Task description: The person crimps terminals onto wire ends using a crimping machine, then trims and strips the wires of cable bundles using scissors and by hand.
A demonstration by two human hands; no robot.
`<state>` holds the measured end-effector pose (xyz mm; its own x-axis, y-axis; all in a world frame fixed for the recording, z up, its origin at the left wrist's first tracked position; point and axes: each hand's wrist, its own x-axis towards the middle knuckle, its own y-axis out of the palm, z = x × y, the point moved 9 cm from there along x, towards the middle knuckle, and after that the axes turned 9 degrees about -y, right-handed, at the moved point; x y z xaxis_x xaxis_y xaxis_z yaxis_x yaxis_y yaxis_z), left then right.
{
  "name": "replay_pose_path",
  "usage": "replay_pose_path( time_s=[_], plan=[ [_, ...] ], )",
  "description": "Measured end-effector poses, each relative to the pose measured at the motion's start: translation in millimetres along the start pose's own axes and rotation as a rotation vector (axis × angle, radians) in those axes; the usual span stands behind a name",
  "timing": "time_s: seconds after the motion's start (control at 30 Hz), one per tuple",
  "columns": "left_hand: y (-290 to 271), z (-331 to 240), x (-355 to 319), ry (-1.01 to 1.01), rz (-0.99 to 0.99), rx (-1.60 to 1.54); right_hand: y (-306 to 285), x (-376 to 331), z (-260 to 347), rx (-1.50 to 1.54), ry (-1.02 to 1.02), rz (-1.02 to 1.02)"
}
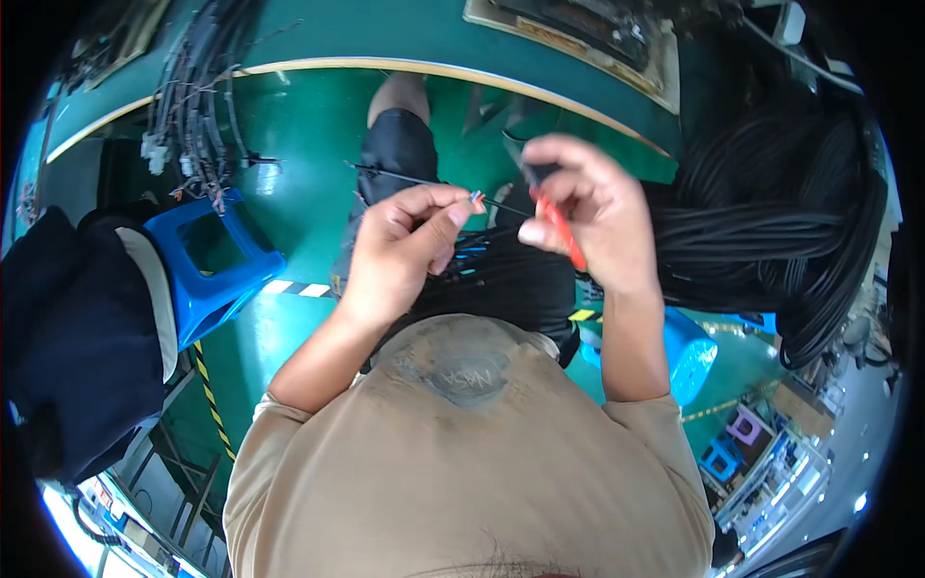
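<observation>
- The left hand (405, 241) pinches a thin black cable (405, 178) between thumb and forefinger, the grip narrow and closed on the cable just behind its stripped end, where short coloured wire tips (476, 197) stick out.
- The cable runs from that pinch up and to the left, held in the air above the person's lap and over the green floor (299, 125).
- The right hand (588, 212) is closed around a red-handled hand tool (564, 236); the handle slants down out of the fist, and the tool's dark head near the fingertips is too hidden to make out.
- The two hands sit close together, the tool end just beside the wire tips; whether they touch cannot be told.
- A large coil of thick black cables (771, 212) hangs at the right, near the right hand.
- A blue plastic stool (217, 265) stands on the floor to the left, beside a dark garment.
- A bundle of grey and black wires (193, 106) hangs over the edge of the green workbench (405, 34) at the upper left.
- A second blue plastic stool (689, 352) shows under the right forearm.
</observation>
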<state>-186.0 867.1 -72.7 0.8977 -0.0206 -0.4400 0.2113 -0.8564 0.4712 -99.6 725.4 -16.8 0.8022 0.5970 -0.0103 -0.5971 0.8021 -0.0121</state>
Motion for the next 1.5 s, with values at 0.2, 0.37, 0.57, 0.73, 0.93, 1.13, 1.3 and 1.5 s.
replay_pose_path(
  time_s=[0.2,0.37,0.57,0.73,0.93,1.13,1.3,1.5],
  plan=[
    [14.3,-10.2,3.8,0.031,0.012,0.086,-2.1,-38.5,-23.1,-0.217,-0.01,0.018],
    [24.1,-12.2,4.3,0.0,0.003,0.199,10.9,-35.2,-12.2,-0.241,-0.074,0.158],
    [31.2,-14.7,3.6,-0.037,0.053,0.31,8.2,-35.6,-13.0,-0.266,-0.084,0.157],
    [29.6,-14.2,4.7,-0.041,0.043,0.337,9.6,-34.9,-11.7,-0.245,-0.069,0.156],
    [27.5,-13.4,7.1,-0.043,0.021,0.384,11.6,-32.1,-7.6,-0.264,-0.021,0.164],
    [28.3,-11.9,11.6,-0.044,0.025,0.354,10.7,-31.1,-8.7,-0.26,0.004,0.169],
    [28.1,-9.5,18.7,-0.056,0.061,0.324,7.6,-32.1,-16.8,-0.258,0.028,0.123],
    [9.4,-16.0,30.4,0.03,0.039,0.327,-2.5,-25.9,-10.4,-0.408,-0.03,0.012]
  ],
)
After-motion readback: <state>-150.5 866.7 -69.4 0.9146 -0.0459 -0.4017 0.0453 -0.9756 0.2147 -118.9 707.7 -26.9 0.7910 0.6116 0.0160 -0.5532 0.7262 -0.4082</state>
